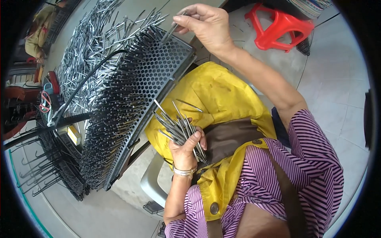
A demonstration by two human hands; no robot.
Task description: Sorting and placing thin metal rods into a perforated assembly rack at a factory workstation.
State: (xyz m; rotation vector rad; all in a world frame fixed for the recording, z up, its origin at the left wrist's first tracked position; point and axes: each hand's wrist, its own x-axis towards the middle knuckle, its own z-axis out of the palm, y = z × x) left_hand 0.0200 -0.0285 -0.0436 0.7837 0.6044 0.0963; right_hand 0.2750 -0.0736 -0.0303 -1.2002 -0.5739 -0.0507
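Note:
A bundle of thin grey metal rods (pixel 176 127) is clasped in my left hand (pixel 188 146), above the yellow apron (pixel 214 91) on my lap; the rods fan out at their upper ends. My right hand (pixel 208 25) pinches a slim metal rod (pixel 168 35) over the far end of a dark perforated rack (pixel 164 59). The lower end of that rod comes close to the holes; whether it sits in one I cannot tell. Dense rows of dark rods (pixel 115 107) stand in the rack's left side, while open holes show along its right side.
A large heap of loose shiny rods (pixel 89 51) lies on the table behind the rack. Black hooked wires (pixel 39 170) stick out at the left, near red-handled scissors (pixel 45 102) and a small yellow box (pixel 74 135). A red plastic stool (pixel 278 29) stands at the far right. Another person (pixel 37 35) is at upper left.

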